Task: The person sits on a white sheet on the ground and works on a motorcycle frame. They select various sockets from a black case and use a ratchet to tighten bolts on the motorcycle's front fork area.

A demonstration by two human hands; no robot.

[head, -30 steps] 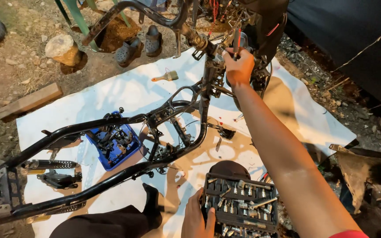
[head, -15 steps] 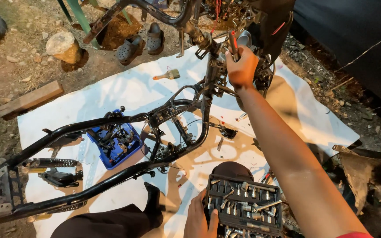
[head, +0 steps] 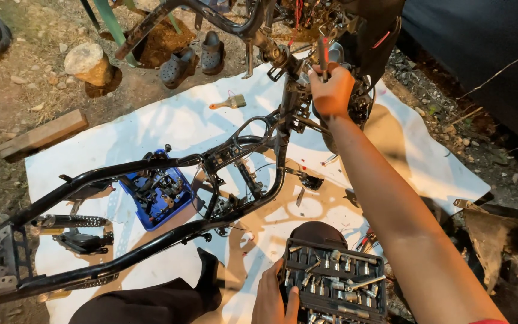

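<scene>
From the head view, little had changed over the last second: the right hand (head: pixel 331 90) stayed raised at the front of the black motorcycle frame (head: pixel 151 240), fingers clamped around a slim tool with a red mark (head: pixel 323 55) that stood upright against the steering end. It had shifted only slightly, which suggested the work at that joint was still going on rather than finished. The left hand (head: pixel 276 297) remained low, resting on the near edge of the open socket case (head: pixel 334 282), fingers spread and flat on it, gripping nothing that could be made out.

As for packages and signs, no label was readable anywhere. The socket case was a dark, rectangular tray with rows of bright metal sockets, lying on the white ground sheet (head: pixel 223 126) near the person's knee. A blue plastic bin (head: pixel 160 192), square and full of dark small parts, sat under the frame's middle rails. A small paintbrush (head: pixel 229 102) lay on the sheet beyond it, a wooden block (head: pixel 43 135) on the dirt to the left, and a pair of grey clogs (head: pixel 193 60) beside a stone (head: pixel 88 63).
</scene>
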